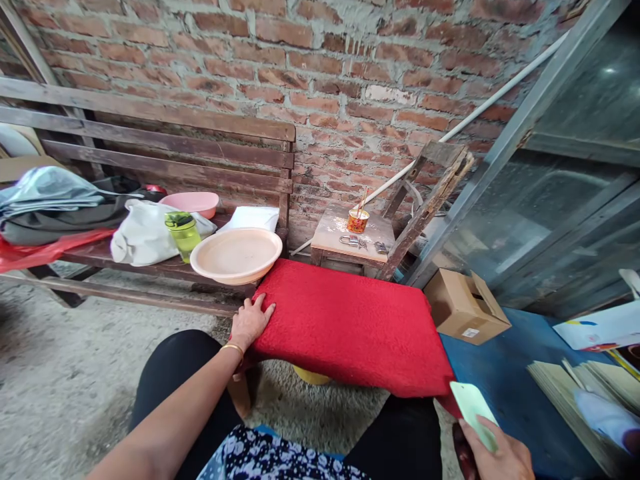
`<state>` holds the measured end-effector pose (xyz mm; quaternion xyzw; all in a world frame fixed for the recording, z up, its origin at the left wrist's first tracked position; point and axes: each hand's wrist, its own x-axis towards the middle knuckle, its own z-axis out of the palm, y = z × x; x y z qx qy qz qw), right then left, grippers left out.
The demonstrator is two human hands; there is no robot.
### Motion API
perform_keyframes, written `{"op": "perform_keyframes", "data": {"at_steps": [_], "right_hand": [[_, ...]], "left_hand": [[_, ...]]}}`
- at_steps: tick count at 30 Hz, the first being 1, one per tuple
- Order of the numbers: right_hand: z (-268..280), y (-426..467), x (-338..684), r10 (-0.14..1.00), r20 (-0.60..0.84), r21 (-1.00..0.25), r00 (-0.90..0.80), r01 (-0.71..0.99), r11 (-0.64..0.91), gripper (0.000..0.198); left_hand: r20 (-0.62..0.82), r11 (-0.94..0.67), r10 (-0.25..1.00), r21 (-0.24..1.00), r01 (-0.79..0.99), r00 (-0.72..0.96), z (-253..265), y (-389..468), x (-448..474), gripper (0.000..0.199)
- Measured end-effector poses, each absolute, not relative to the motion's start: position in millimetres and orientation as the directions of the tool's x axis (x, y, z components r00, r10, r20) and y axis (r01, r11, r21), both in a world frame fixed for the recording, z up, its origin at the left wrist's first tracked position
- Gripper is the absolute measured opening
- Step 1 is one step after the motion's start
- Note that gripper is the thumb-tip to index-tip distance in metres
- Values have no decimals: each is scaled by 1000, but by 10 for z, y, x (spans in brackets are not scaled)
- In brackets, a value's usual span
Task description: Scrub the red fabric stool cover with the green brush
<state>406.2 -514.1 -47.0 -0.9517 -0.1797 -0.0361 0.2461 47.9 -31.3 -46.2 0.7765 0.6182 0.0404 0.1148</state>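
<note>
A red cloth (345, 320) covers the top of a low table in front of me. My left hand (250, 325) lies flat on its left edge with the fingers apart, and a bangle circles the wrist. Low at the right, my right hand (500, 450) grips a pale green flat plastic piece (473, 407) between thumb and fingers. This piece has rounded corners and a small hole near its far end, held by the cloth's right front corner. A shallow beige basin (236, 253) sits just beyond my left hand, on the bench.
The wooden bench (150, 143) holds a green-lidded bottle (183, 235), a white bag (143, 233) and a pink bowl (190, 202). A paper cup (357, 221) and padlocks (353, 241) are on a small chair. To the right, a cardboard box (465, 307) stands on a blue surface (520, 373).
</note>
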Motion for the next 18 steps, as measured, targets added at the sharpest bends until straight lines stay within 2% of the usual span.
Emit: {"op": "perform_keyframes", "data": {"at_steps": [2, 3, 6, 8, 10, 15, 18], "right_hand": [[-472, -5139, 3952, 332, 167, -461, 928, 371, -806, 63], [-489, -5073, 3843, 375, 191, -484, 907, 419, -768, 64], [-595, -4719, 3411, 597, 304, -504, 743, 657, -561, 54], [-679, -4472, 3167, 729, 340, -451, 594, 784, -428, 43], [-751, -4328, 3059, 803, 358, -363, 477, 863, -351, 37], [-864, -4733, 3494, 804, 483, -105, 347, 934, -341, 37], [-854, -5277, 3903, 759, 533, -36, 373, 906, -421, 41]], "left_hand": [[-85, -207, 969, 232, 950, 232, -472, -303, 473, 68], [-88, -206, 969, 234, 950, 232, -478, -298, 470, 69], [-88, -206, 969, 234, 950, 231, -493, -287, 461, 68], [-84, -207, 969, 232, 951, 231, -499, -282, 457, 68], [-83, -209, 969, 230, 950, 233, -504, -277, 455, 69], [-81, -206, 970, 225, 952, 229, -515, -270, 463, 68], [-73, -203, 972, 220, 954, 223, -511, -281, 471, 67]]}}
